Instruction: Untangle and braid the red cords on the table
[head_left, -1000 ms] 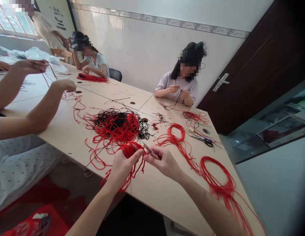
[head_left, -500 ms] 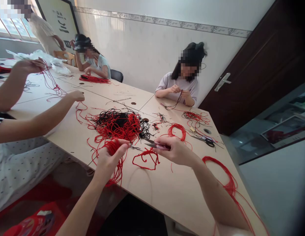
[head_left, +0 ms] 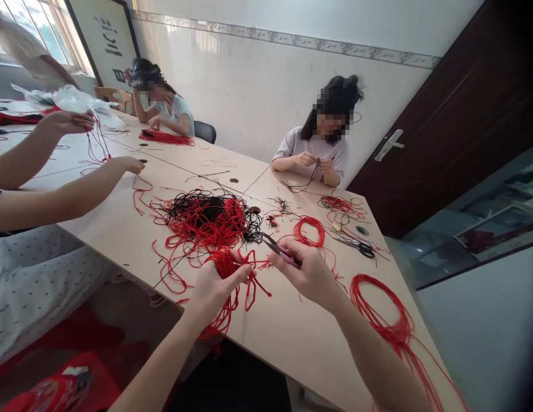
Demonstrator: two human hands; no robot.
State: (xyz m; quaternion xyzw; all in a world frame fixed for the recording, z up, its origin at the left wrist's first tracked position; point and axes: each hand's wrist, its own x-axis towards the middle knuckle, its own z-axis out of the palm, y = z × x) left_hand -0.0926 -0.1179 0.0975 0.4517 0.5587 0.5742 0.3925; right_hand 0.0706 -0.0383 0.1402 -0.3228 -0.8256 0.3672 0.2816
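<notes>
My left hand (head_left: 214, 292) is closed on a thick bundle of red cord (head_left: 221, 263), which hangs down past the table's front edge. Between its thumb and fingers it also pinches a braided red cord piece (head_left: 250, 294). To the right, my right hand (head_left: 307, 272) grips a small pair of pinkish scissors (head_left: 287, 254), blades apart and pointing up and left. A thin red cord end (head_left: 263, 264) runs from the braided piece toward my right fingertips; whether they pinch it I cannot tell. Beyond both hands lies a tangled heap of red and black cord (head_left: 206, 214).
Coiled red cord (head_left: 310, 231), black-handled scissors (head_left: 363, 247) and a larger red loop of cord (head_left: 378, 309) lie on the right of the table (head_left: 283, 343). At left, a co-worker's arms (head_left: 72, 191) reach over the table holding red cords. Two more people sit across.
My left hand has moved right and picked up the braided red piece from the table. The scissors in my right hand have turned upward. The standing person at far left has moved left.
</notes>
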